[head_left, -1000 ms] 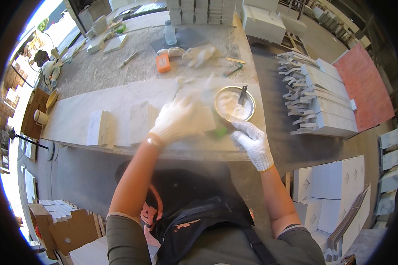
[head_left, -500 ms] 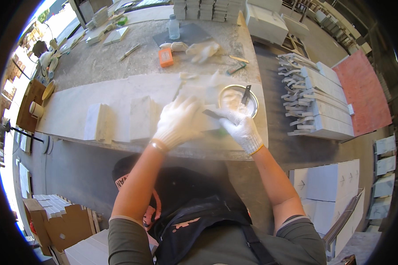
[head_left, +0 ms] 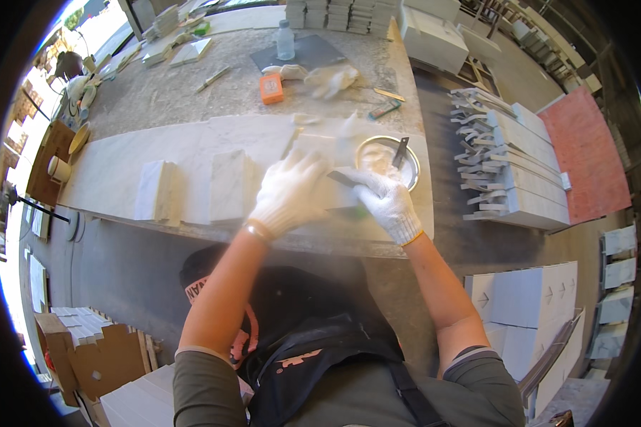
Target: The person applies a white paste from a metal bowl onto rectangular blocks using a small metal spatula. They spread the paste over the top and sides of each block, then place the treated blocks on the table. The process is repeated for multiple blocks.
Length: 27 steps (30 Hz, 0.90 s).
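**Gloved right hand (head_left: 386, 201) gripping a dark blade (head_left: 344, 177) beside a round tin (head_left: 410, 173)**

In the head view, the right hand is clasping the blade's right end, near the tin's near-left edge. The left hand (head_left: 289, 188) is curving half-open over the pale slab (head_left: 114, 167), left of the blade; whether it is holding anything, I cannot tell. A dark tool (head_left: 400, 151) is leaning in the tin's paste (head_left: 374, 156).

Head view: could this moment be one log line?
right hand: holds flat tool | left hand: beside pale block | round tin: pale paste, dark stick inside
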Tool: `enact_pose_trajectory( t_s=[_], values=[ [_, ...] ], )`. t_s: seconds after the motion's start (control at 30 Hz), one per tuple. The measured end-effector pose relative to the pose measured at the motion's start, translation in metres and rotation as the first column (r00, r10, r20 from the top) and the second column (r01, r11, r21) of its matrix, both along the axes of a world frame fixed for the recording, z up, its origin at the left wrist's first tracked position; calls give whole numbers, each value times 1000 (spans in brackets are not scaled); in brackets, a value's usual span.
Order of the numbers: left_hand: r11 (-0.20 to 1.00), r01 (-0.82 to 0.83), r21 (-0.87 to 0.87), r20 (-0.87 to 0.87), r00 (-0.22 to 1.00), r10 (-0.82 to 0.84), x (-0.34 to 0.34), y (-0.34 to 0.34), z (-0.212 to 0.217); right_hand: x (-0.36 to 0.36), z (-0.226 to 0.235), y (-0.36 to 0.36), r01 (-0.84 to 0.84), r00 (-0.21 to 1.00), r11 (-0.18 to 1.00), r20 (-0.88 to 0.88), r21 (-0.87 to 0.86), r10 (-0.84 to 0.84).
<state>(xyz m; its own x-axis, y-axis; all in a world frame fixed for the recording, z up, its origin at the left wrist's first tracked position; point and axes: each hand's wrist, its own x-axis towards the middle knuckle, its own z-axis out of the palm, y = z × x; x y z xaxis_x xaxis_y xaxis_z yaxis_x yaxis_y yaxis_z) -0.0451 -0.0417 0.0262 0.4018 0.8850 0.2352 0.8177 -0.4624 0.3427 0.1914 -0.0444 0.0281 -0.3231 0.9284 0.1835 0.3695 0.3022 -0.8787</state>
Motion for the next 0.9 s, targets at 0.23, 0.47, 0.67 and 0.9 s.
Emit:
enact_pose_trajectory(
  t_s=[0.23, 0.47, 0.67, 0.9],
  values=[
    [1000, 2, 31, 7, 1000, -2, -1, 1, -3, 11, -4, -32, 53, 998, 998, 19, 21, -54],
    [1000, 7, 16, 4, 1000, -7, -2, 1, -6, -1, 2, -8, 100, 990, 991, 105, -91, -90],
    [998, -24, -63, -19, 1000, 23, 2, 0, 3, 5, -2, -33, 87, 995, 996, 39, -9, -87],
    [1000, -12, -5, -24, 1000, 12, 1, 1, 1, 4, -3, -30, 172, 985, 979, 16, -108, -171]
  ],
)
